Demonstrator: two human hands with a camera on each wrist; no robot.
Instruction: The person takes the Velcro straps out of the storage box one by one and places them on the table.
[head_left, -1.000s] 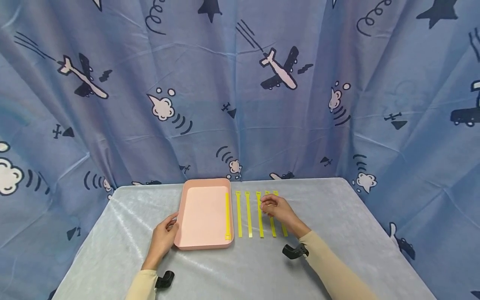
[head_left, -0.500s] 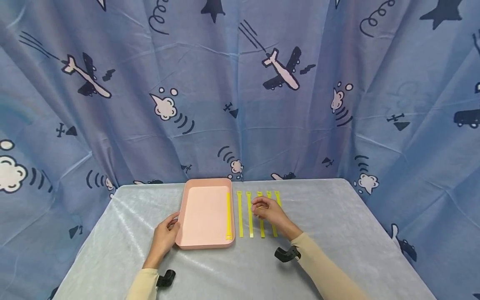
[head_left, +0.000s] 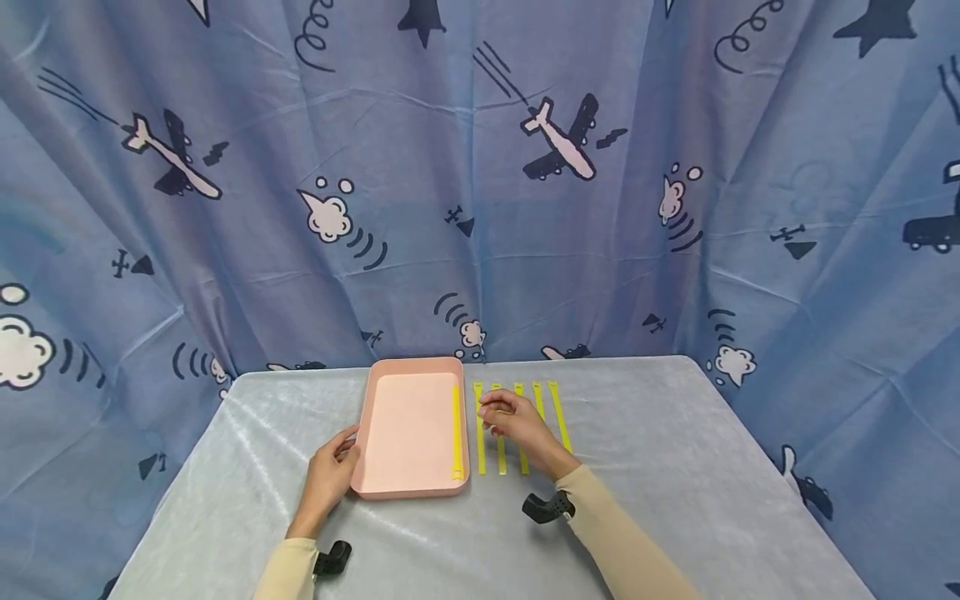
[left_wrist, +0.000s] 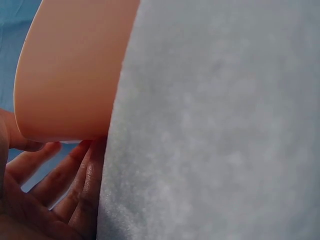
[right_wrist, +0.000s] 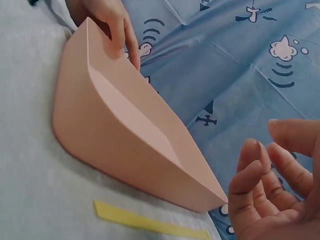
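A pink tray [head_left: 408,433] lies on the table. My left hand [head_left: 328,479] holds its left side, thumb at the rim and fingers against the outer wall. Along the tray's inner right wall lies one yellow strap [head_left: 457,429], slotted head towards me. Right of the tray, several yellow straps [head_left: 481,442] lie in a row, heads at the far end. My right hand [head_left: 521,425] hovers over that row, fingers loosely bent, and partly hides some straps. In the right wrist view, a gap shows between its thumb and fingers, with nothing held.
A grey-white cloth covers the table [head_left: 675,467]. Beyond its far edge hangs a blue curtain [head_left: 420,275] printed with planes and clouds. A black wrist camera [head_left: 549,507] sits on the right wrist, another camera [head_left: 333,558] on the left.
My right hand has moved left along the row of straps, towards the tray, uncovering the rightmost ones. My left hand, the tray and the straps stay where they were.
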